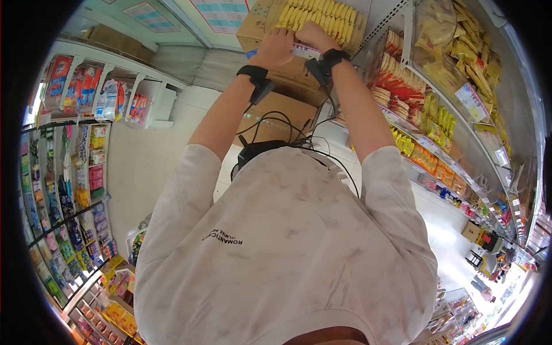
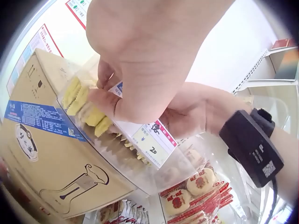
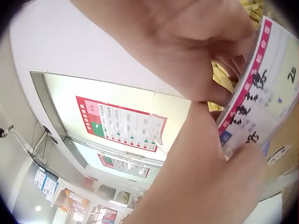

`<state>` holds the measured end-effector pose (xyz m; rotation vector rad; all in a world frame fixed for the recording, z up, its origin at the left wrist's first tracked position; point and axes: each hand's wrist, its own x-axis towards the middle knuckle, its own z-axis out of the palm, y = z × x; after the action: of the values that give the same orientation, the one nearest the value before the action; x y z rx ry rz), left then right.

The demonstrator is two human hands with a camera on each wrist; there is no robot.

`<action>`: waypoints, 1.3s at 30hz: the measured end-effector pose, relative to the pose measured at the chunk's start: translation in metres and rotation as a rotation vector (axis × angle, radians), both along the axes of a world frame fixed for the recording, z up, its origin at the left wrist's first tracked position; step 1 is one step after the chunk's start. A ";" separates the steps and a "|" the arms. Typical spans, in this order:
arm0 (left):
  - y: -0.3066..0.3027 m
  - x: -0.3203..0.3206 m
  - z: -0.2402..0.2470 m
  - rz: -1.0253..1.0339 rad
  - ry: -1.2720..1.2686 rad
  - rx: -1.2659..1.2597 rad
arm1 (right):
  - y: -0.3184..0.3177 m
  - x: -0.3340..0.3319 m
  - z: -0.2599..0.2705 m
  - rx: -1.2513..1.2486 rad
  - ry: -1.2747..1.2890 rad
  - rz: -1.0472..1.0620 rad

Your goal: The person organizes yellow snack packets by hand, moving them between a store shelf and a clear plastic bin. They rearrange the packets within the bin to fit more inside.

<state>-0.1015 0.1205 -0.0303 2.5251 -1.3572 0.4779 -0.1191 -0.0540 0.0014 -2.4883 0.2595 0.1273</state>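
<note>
A clear plastic bin (image 1: 361, 35) stands on a cardboard box (image 1: 253, 31) and holds rows of yellow snack packets (image 1: 322, 12). On the bin's front edge is a white price tag (image 2: 152, 144) with a pink strip and handwriting. My left hand (image 1: 275, 49) pinches the tag at one end, thumb on its front face, as the right wrist view shows. Beside it, my right hand (image 1: 315, 35) has its fingers curled behind the tag's pink upper edge, close against the packets. Its fingertips are partly hidden. Each wrist wears a black strapped device.
Shelves on the right carry bagged round crackers (image 2: 201, 182) and yellow packets (image 1: 471, 63). More cardboard boxes (image 1: 282, 112) stand below the bin. Black cables (image 1: 287, 123) hang near my waist. A shelf of red and blue packages (image 1: 86, 86) is on the left. Posters (image 3: 124, 123) hang behind.
</note>
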 end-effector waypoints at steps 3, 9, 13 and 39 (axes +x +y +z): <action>-0.003 -0.010 0.014 0.064 0.035 0.070 | -0.015 -0.004 -0.008 0.020 0.071 0.106; -0.010 -0.005 0.022 0.073 0.057 0.230 | -0.010 -0.012 -0.001 0.055 0.094 0.028; -0.001 -0.001 0.024 -0.050 0.082 0.134 | -0.006 0.002 -0.018 -0.012 0.152 -0.079; -0.013 0.002 0.021 -0.055 0.298 0.183 | -0.003 -0.044 0.016 0.124 0.034 0.082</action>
<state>-0.0991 0.1080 -0.0091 2.5614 -1.4033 -0.0364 -0.1630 -0.0575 0.0174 -2.3754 0.1587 0.2134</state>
